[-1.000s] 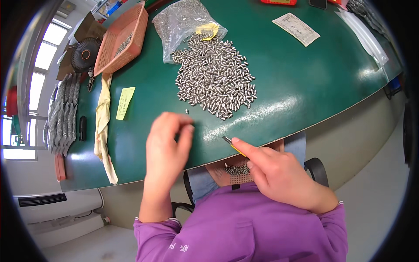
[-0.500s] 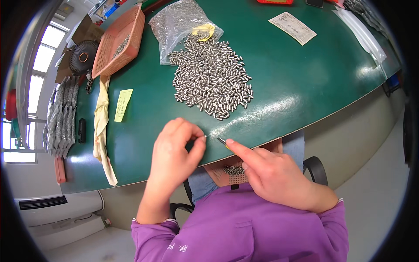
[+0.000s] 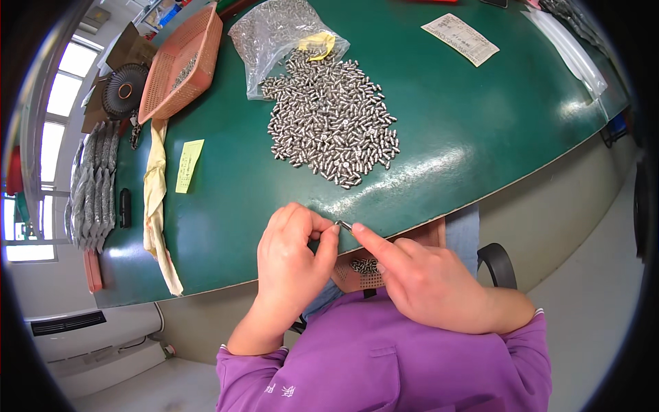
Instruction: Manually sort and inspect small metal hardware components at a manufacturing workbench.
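My left hand (image 3: 292, 254) is closed in a pinch, with a tiny metal part (image 3: 337, 223) between thumb and forefinger. My right hand (image 3: 432, 281) grips a slim, dark-tipped tool (image 3: 346, 225), its forefinger stretched along it; the rest of the tool is hidden in the palm. The tool's tip meets the part, or comes very close to it, just above the table's near edge. Beyond both hands lies a large heap of small, shiny metal pieces (image 3: 333, 123), cylindrical with narrowed ends. They spill from a clear plastic bag (image 3: 271, 34) with a yellow slip (image 3: 317, 45) at its mouth.
A pink basket (image 3: 362, 278) holding metal pieces sits below the table edge. Another pink basket (image 3: 206, 69) stands far left on the green table (image 3: 467, 123), near a fan (image 3: 125, 89), a cream cloth strip (image 3: 155, 199) and a yellow note (image 3: 189, 165). A printed slip (image 3: 460, 40) lies far right.
My left hand has moved right, bringing the pinched part up to the tool's tip. The right hand has barely shifted. The view has turned slightly.
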A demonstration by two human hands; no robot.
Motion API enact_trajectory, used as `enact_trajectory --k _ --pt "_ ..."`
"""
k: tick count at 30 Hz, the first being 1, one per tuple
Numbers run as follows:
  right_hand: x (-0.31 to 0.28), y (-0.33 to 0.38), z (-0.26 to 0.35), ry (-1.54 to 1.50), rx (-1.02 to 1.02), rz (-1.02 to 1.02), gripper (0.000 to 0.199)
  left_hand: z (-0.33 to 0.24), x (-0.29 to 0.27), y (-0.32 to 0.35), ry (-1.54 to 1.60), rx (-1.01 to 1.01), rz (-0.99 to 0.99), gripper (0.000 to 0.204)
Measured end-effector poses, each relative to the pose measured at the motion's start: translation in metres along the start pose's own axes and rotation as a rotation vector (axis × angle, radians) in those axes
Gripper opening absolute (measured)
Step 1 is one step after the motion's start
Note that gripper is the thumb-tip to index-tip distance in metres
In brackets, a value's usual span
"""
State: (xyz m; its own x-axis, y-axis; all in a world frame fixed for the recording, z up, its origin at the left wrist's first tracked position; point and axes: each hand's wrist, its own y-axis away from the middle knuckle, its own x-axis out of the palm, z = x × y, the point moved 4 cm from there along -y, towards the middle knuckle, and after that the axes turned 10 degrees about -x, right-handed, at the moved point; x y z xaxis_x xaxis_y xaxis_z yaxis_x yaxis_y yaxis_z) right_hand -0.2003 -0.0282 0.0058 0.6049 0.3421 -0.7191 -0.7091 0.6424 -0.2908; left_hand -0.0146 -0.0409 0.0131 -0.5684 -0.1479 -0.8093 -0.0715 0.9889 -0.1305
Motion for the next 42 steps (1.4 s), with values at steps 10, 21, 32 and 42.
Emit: enact_trajectory --k 10,21,32,42 --pt "-0.006 -0.01 0.001 0.008 -0.007 0.085 0.071 0.002 -0.002 0.002 0.022 0.01 -0.001 0.017" --pt "-0.003 -0.006 -0.002 -0.058 0.008 0.005 0.067 0.001 0.0 0.003 0.029 -0.004 -0.027 0.021" --pt "-0.006 -0.004 -0.007 -0.033 0.012 0.034 0.063 0.003 -0.001 0.003 0.083 -0.027 -0.012 0.019" --pt "-0.034 0.079 -0.062 -0.041 0.201 -0.55 0.022 0.021 -0.026 0.022 0.111 0.113 -0.22 0.009"
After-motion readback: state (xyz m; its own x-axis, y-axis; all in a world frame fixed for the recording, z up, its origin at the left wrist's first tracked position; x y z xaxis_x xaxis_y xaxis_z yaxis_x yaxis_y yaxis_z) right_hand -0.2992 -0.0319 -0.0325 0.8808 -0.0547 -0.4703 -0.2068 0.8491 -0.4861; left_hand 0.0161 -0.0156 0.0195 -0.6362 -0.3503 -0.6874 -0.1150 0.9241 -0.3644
